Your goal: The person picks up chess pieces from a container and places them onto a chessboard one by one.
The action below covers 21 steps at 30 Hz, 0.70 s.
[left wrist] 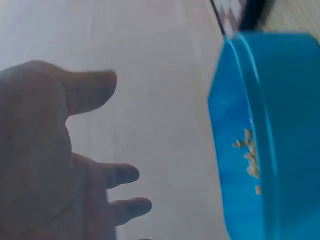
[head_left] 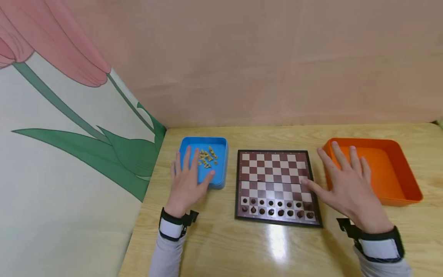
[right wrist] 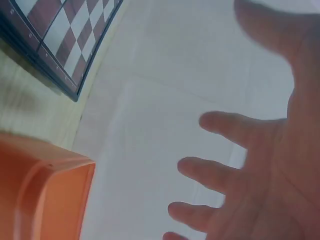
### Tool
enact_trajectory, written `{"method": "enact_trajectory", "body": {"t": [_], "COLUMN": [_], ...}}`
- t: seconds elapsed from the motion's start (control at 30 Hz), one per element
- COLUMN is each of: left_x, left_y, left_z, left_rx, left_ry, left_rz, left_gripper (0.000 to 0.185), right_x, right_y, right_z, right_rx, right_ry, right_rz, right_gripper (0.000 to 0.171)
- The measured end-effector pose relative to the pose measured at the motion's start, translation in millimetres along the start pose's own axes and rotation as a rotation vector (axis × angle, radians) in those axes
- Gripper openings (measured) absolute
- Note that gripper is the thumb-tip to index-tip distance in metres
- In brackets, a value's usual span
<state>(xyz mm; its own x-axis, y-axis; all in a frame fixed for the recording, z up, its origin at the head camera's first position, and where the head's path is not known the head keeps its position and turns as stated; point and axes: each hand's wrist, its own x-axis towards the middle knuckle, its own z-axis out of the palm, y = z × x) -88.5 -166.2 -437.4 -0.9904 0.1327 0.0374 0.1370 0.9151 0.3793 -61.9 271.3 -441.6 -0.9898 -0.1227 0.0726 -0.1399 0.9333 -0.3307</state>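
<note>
A chessboard [head_left: 273, 165] lies on the table, with two rows of dark chess pieces [head_left: 271, 211] along its near side. To its left stands a blue tray [head_left: 224, 169] holding a small heap of gold-coloured chess pieces [head_left: 206, 157]. My left hand [head_left: 188, 184] is over the near left part of that tray, fingers spread, holding nothing; the left wrist view shows it apart from the tray wall [left wrist: 290, 135]. Between the board and an orange tray [head_left: 384, 169], my right hand [head_left: 349, 188] is held with fingers spread and holds nothing. Its thumb overlaps the board's right edge in the head view.
The wooden table [head_left: 221, 246] meets a pinkish cloth-like backdrop [head_left: 263, 69] at the back. On the left rises a white wall [head_left: 69, 184] with painted pink tulips and green leaves. A bright reflection shows on the table in front of the board.
</note>
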Motion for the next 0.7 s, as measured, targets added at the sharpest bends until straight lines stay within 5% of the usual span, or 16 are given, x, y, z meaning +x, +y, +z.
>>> {"method": "enact_trajectory", "body": {"t": [0.1, 0.23, 0.33, 0.5, 0.7], "left_x": [9.8, 24.1, 33.6, 44.0, 49.9], "left_y": [-9.4, -24.5, -33.0, -39.2, -43.3], "left_z": [3.2, 8.8, 11.5, 14.1, 20.9], "left_rx": [-0.03, 0.04, 0.089, 0.093, 0.069], "left_ry": [0.036, 0.096, 0.134, 0.151, 0.119], "left_rz": [0.023, 0.053, 0.075, 0.109, 0.091], "left_gripper": [0.072, 0.058, 0.053, 0.037, 0.027], "right_x": [-8, -24, -35, -50, -61], "right_y": [6, 12, 16, 22, 29], "right_z": [1, 8, 14, 23, 40], "right_rx": [0.048, 0.098, 0.109, 0.135, 0.175], "right_ry": [0.077, 0.241, 0.286, 0.184, -0.038], "right_rz": [-0.035, -0.124, -0.154, -0.124, -0.067], "right_gripper": [0.096, 0.067, 0.049, 0.033, 0.01]}}
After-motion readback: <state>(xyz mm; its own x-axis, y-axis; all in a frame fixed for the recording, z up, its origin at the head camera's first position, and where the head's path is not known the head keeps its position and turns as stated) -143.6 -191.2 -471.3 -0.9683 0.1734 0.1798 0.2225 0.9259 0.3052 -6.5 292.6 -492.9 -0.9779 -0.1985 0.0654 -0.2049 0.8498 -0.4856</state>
